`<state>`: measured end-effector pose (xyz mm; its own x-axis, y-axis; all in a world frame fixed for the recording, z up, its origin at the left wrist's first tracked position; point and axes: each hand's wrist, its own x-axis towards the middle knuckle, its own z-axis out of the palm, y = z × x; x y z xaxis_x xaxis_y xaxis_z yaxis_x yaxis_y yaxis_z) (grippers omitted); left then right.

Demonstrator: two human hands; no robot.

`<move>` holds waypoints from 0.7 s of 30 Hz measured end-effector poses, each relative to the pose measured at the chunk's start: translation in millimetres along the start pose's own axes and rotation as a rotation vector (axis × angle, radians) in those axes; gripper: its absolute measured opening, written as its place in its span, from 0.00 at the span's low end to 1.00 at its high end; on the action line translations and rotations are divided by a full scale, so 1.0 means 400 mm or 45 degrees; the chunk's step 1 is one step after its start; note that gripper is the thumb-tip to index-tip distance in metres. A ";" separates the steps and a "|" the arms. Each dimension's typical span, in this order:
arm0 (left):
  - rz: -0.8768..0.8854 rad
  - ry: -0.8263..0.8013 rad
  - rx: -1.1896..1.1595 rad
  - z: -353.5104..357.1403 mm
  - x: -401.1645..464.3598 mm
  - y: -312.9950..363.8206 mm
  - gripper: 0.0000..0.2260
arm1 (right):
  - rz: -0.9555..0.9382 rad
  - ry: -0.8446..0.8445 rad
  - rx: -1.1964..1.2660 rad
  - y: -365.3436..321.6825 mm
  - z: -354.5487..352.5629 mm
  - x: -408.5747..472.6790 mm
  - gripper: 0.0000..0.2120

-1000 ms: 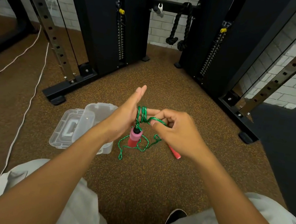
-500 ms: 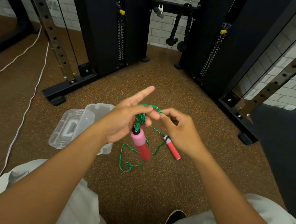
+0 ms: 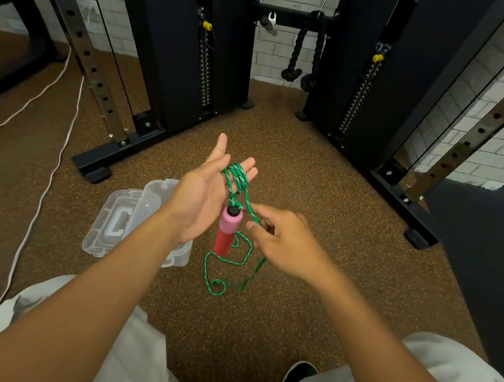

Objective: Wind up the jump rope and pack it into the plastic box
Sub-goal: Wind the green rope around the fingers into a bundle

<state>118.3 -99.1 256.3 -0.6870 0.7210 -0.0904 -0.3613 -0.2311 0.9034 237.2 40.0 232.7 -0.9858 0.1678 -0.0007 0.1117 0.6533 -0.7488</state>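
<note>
- The plastic box sits open on the rubber gym floor, just behind your left forearm, its clear lid lying beside it.
- Your left hand is spread flat, palm up, with green rope looped around its fingers.
- Your right hand pinches the rope's trailing strand between thumb and curled fingers.
- The pink-and-red handle hangs upright, long axis vertical, under the loops.
- Slack rope curls on the floor below.
- No readable writing shows.

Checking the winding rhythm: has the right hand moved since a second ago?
Yes. The right hand pinching the green braided rope dropped toward the person, away from the black rack base.
</note>
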 end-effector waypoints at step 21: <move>-0.054 -0.334 0.659 0.024 -0.014 -0.050 0.32 | -0.281 0.434 -0.184 -0.044 -0.103 -0.007 0.09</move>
<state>135.5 -92.3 242.9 -0.4758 0.8756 -0.0835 0.0156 0.1033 0.9945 243.0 58.3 273.2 -0.8931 0.2307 0.3863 -0.0572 0.7933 -0.6061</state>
